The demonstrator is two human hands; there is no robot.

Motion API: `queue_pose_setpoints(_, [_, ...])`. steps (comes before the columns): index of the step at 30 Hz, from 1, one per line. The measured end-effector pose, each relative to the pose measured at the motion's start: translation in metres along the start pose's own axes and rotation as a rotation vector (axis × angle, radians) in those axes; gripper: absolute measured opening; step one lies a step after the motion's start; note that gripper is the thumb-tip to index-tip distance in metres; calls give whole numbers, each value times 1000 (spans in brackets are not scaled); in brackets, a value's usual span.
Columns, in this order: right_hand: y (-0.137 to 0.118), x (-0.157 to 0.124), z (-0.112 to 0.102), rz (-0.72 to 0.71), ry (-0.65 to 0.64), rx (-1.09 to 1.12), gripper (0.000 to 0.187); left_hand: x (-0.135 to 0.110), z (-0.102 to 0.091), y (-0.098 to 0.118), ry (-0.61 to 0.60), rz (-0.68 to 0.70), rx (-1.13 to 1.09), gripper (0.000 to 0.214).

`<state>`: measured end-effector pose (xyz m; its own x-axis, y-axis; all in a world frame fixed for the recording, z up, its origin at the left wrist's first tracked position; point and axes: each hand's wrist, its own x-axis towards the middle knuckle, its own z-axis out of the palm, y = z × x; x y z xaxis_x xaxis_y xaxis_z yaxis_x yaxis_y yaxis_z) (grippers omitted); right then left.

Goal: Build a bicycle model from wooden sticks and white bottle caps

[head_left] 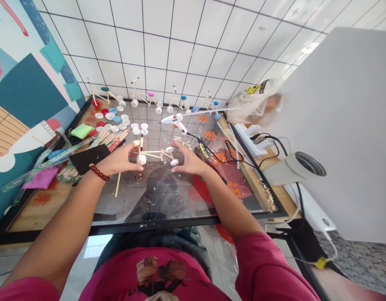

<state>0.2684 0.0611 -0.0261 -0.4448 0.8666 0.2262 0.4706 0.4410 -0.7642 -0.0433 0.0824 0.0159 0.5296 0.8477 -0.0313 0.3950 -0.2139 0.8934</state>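
Between my left hand point(119, 159) and my right hand point(189, 157) is a small bicycle model point(157, 155) of wooden sticks and white bottle caps. My left thumb and fingers grip its white cap wheel point(141, 159), beside an upright stick with a dark tip point(141, 143). My right fingers and thumb surround its other white cap wheel point(174, 162). Behind them stand several finished stick bicycles point(147, 98) with coloured cap seats. A white hot glue gun point(175, 122) lies just beyond my hands, touching neither.
A glass-topped table point(158, 200) holds loose coloured bottle caps point(111, 119), bundled wooden sticks point(109, 140) and black cables point(221, 154). A white power strip point(251, 140) and a plastic bag point(255, 102) sit at the right. A grey cylindrical lamp point(295, 169) projects near a white board point(340, 125).
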Motion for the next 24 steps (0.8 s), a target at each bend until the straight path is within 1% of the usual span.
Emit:
queue_pose_setpoints(3, [2, 1, 3, 1, 18, -1, 117, 0, -2, 1, 57, -20, 124, 91])
queue_pose_setpoints(5, [3, 1, 5, 6, 41, 12, 116, 0, -1, 1, 82, -41, 189, 79])
queue_pose_setpoints(8, [4, 2, 7, 22, 78, 22, 115, 1, 2, 2, 107, -41, 251, 55])
queue_pose_setpoints(9, [4, 3, 8, 28, 86, 21, 115, 1, 3, 3, 118, -36, 269, 50])
queue_pose_setpoints(11, [5, 3, 9, 38, 92, 17, 115, 1, 4, 3, 136, -26, 300, 45])
queue_pose_setpoints(19, [5, 2, 7, 36, 77, 39, 120, 0, 4, 2, 133, -12, 302, 53])
queue_pose_setpoints(24, [2, 2, 4, 22, 56, 32, 124, 1, 4, 2, 123, -31, 302, 72])
